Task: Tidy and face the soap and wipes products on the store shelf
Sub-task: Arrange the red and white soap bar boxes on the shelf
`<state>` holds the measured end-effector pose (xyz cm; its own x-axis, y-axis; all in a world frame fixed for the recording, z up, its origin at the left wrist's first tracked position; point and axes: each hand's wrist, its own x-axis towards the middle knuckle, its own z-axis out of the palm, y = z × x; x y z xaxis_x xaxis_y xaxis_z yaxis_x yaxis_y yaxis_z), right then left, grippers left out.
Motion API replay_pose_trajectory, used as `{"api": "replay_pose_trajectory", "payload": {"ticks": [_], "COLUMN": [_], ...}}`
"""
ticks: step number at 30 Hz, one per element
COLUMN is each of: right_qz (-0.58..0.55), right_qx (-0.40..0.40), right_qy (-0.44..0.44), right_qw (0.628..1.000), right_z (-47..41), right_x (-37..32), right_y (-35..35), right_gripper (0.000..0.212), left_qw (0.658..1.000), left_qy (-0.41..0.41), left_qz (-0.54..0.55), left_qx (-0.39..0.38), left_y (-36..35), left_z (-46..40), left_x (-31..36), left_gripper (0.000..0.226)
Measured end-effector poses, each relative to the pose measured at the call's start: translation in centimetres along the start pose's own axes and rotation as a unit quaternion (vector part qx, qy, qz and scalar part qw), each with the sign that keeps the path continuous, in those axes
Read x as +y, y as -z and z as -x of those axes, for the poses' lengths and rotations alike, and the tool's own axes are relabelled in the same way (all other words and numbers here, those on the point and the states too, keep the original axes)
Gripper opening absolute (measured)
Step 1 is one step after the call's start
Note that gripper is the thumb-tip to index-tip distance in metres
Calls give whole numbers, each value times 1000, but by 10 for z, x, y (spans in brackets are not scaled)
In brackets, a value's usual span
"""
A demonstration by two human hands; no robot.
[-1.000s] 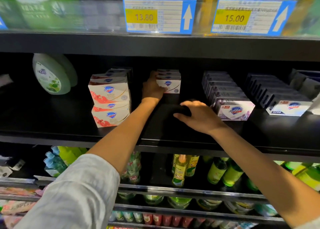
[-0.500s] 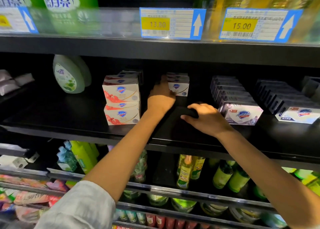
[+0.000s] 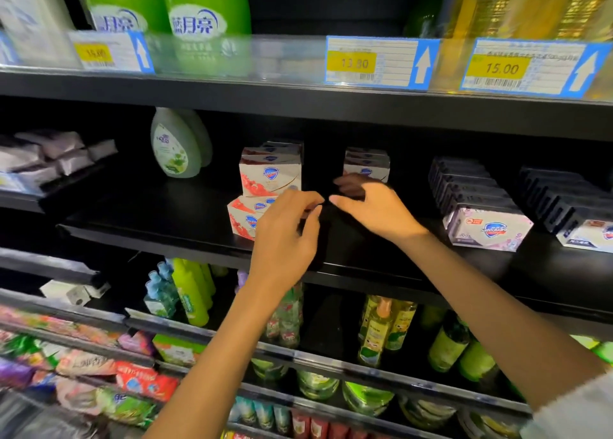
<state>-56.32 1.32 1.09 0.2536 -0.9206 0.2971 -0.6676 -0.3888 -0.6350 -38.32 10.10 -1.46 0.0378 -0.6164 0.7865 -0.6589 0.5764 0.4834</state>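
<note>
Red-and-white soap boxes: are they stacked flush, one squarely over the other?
No. The upper red-and-white soap box sits farther back and to the right of the lower box, which juts toward the shelf's front edge.

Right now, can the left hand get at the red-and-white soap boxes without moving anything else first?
Probably yes. The left hand hovers just in front of the red-and-white soap boxes, holding nothing, and nothing stands between them on the shelf.
</note>
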Motion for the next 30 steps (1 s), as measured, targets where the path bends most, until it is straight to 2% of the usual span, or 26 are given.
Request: {"api": "replay_pose_trajectory", "payload": {"ticks": [4,6,8,10,13,15,20,26,30], "right_qz": [-83,-92,-109,-116,-138,-153,-163,-180,-209], "right_qx": [26,25,27,40,63,78,104,93,104], "right_qy": [9,4,-4,-6,-7,-8,-2,2,-3], "right_qw": [996,995,994,992,988,985,981,979,972], "right_z": [-22,-33,-41,-45,-47,-45,-40,-33,-23], "right_x": [-26,-38,-49,-55,-57,-56,-58,-58,-57], "right_y": [-18,-26,-33,-41,-50,-53,-55,-57,-52], "right_gripper": [48,52,56,58,61,59,56,59,44], "left_qw": [998,995,989,985,967,948,917,932,944], "left_qy": [-23,17,83,147,253,303,351,318,293], "left_qz": [-1,-25,-55,-57,37,88,176,148,124], "left_qx": [54,99,109,75,5,-34,-70,-94,-81], "left_y": [12,24,36,46,55,59,63,66,66], "left_z": [11,13,12,7,-4,-10,-12,-9,-6], "left_x": [-7,-18,-34,-49,-62,-66,-76,-79,-79], "left_gripper": [21,25,37,52,77,84,78,63,58]}}
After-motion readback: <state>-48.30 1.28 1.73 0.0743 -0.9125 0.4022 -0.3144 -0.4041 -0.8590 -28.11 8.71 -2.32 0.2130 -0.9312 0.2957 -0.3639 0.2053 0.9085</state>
